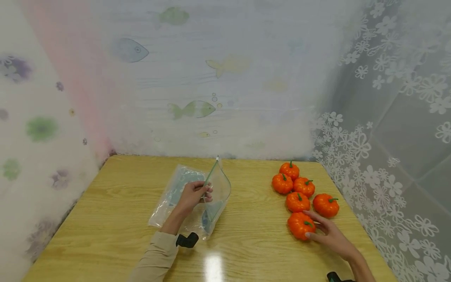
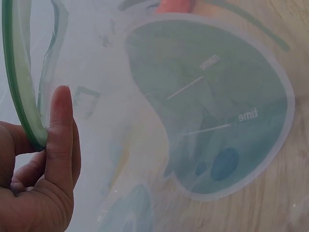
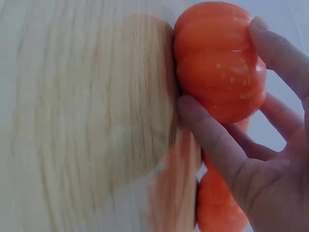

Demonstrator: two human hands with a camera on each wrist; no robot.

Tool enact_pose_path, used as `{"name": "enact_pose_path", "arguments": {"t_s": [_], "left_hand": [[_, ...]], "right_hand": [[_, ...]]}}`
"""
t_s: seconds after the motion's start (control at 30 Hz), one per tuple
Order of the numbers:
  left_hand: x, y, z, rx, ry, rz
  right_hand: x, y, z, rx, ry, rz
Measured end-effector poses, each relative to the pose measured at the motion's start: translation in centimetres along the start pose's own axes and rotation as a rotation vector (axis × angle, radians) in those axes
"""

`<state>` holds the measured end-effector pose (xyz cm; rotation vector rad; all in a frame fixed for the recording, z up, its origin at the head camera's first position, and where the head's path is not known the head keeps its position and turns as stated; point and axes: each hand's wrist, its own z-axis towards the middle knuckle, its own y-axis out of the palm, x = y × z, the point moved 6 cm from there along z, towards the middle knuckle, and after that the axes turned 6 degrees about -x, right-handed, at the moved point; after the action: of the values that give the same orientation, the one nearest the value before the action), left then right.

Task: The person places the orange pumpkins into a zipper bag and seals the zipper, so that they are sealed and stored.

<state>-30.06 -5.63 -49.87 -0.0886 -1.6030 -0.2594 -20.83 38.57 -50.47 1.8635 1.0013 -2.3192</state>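
Note:
My left hand point(image 1: 193, 194) pinches the green rim of a clear zip bag point(image 1: 220, 188) between thumb and fingers. The bag stands up from the table with its mouth spread apart. In the left wrist view, the green zip rim point(image 2: 14, 82) runs between the thumb and fingers, beside a teal print with the words "name" and "time". At the right, my right hand point(image 1: 331, 234) grips the nearest small orange pumpkin point(image 1: 298, 226) from its right side. The right wrist view shows thumb and fingers spread round this ribbed pumpkin point(image 3: 217, 63), which sits at the tabletop.
Several more orange pumpkins point(image 1: 297, 202) with green stems cluster behind the gripped one. Flat clear plastic with a teal print point(image 1: 167, 211) lies under my left hand. The wooden table point(image 1: 105, 219) meets patterned curtains at its back and sides.

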Motion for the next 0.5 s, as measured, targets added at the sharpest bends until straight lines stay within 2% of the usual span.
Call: {"name": "enact_pose_path", "arguments": {"t_s": [0.13,0.5], "left_hand": [[-0.1,0.0,0.0,0.008,0.003,-0.005],[0.1,0.1,0.0,0.004,0.005,-0.015]], "right_hand": [[-0.3,0.8,0.3,-0.019,-0.01,-0.021],[-1.3,2.3,1.3,-0.076,0.077,-0.042]]}}
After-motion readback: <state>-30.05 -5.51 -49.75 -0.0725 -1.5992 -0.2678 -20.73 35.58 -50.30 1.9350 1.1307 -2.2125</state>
